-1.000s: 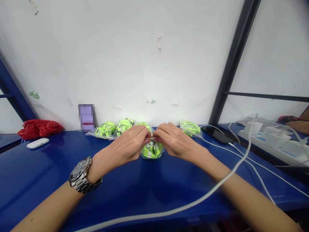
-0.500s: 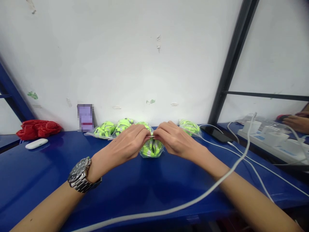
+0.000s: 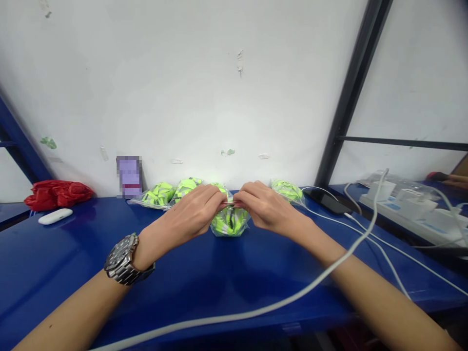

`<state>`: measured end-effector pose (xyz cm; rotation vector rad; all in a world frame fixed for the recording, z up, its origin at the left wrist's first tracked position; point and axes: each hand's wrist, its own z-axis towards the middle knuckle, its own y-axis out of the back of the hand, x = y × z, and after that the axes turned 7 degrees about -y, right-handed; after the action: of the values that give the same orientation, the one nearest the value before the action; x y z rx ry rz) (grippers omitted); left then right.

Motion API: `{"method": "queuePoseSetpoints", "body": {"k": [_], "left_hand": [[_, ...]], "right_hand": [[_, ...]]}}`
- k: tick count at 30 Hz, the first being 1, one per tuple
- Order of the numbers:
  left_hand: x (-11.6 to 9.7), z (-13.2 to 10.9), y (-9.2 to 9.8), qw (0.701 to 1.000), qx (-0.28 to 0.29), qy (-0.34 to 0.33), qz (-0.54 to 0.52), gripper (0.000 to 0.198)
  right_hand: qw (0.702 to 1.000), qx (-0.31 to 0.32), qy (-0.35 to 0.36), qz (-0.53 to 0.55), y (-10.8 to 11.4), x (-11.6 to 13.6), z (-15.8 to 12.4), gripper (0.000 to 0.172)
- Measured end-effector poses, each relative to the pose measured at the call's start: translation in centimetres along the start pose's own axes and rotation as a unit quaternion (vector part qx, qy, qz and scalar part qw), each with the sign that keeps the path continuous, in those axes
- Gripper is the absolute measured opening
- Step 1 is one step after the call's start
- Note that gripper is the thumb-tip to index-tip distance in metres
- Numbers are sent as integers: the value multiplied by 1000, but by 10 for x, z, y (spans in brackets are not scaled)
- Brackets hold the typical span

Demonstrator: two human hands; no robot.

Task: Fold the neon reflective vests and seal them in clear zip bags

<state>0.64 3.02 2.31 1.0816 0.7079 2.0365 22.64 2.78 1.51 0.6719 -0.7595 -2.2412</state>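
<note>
A clear plastic bag (image 3: 230, 223) with bright yellow-green and grey striped material inside hangs or stands upright at the middle of the blue table (image 3: 226, 278). My left hand (image 3: 199, 208) pinches the left part of its top edge, a metal watch on the wrist. On the right part of the same edge, my right hand (image 3: 260, 207) is closed, its fingertips close to the left ones. Behind and left of the hands lie similar filled bags (image 3: 159, 195) against the wall. Another such bag (image 3: 287, 191) rests behind my right hand.
Red plastic (image 3: 58, 195) and a white case (image 3: 55, 216) lie at the left, near an upright phone (image 3: 129, 178). A black phone (image 3: 327, 201) and a power strip (image 3: 413, 219) are at the right. A white cable (image 3: 270, 308) crosses in front. Another person's hand (image 3: 458, 181) shows far right.
Both my hands stay on the bag's top edge, with only slight finger shifts. The other person's hand at the far right has moved rightward, partly out of view.
</note>
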Motion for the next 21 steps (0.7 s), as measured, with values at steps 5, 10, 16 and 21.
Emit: {"method": "queuePoseSetpoints", "body": {"k": [5, 10, 16, 21], "left_hand": [[0, 1, 2, 1000, 3, -12, 12, 15], [-3, 4, 4, 1000, 6, -22, 7, 17], [-10, 6, 5, 999, -3, -7, -33, 18], [-8, 5, 7, 998, -8, 13, -67, 16]], "right_hand": [[1000, -5, 1, 21, -2, 0, -1, 24], [998, -9, -16, 66, -2, -1, -1, 19], [989, -25, -26, 144, 3, 6, 2, 15], [985, -45, -32, 161, -1, 5, 0, 13]]}}
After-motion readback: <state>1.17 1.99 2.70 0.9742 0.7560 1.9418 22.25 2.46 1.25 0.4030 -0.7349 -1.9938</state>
